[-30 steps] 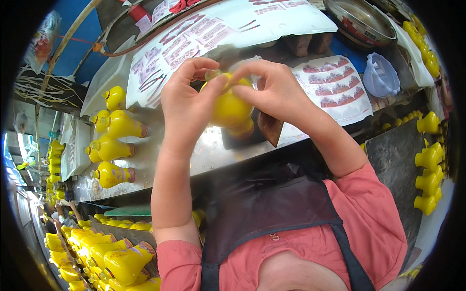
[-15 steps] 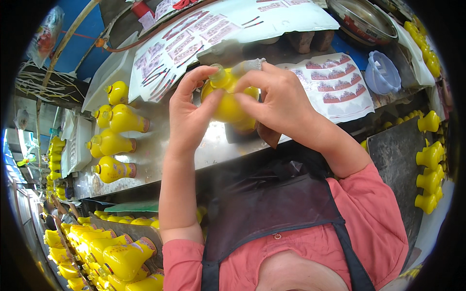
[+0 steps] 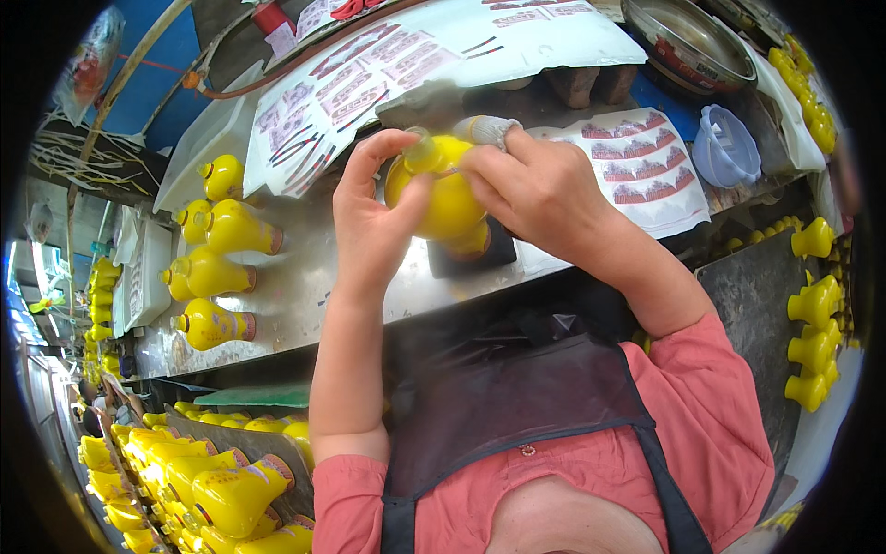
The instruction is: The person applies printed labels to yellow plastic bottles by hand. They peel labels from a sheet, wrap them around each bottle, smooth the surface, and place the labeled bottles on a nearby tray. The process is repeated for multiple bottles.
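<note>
A glossy yellow vase-shaped bottle [image 3: 445, 205] with a pale, see-through neck is tilted toward me over the metal bench. My left hand [image 3: 374, 208] is closed round its left side, thumb on the front and fingers by the neck. At the bottle's right shoulder, my right hand [image 3: 540, 185] has its fingers bent and pressed together. Whether a small piece lies between them is hidden. A whitish cloth cover [image 3: 489, 130] wraps one right finger. Beneath the bottle's narrow end lies a dark flat block [image 3: 498, 251].
Sheets of printed decals [image 3: 388, 65] and red curved decals [image 3: 637, 152] lie beyond my hands. More yellow bottles [image 3: 240, 226] lie at the left of the metal bench [image 3: 369, 300]. A lilac basket [image 3: 726, 143] and steel basin [image 3: 692, 42] stand far right. Many bottles [image 3: 235, 494] fill the lower left.
My right hand has shifted right and its thumb has left the bottle's front. The brown piece below that hand is out of sight, and the dark block shows more.
</note>
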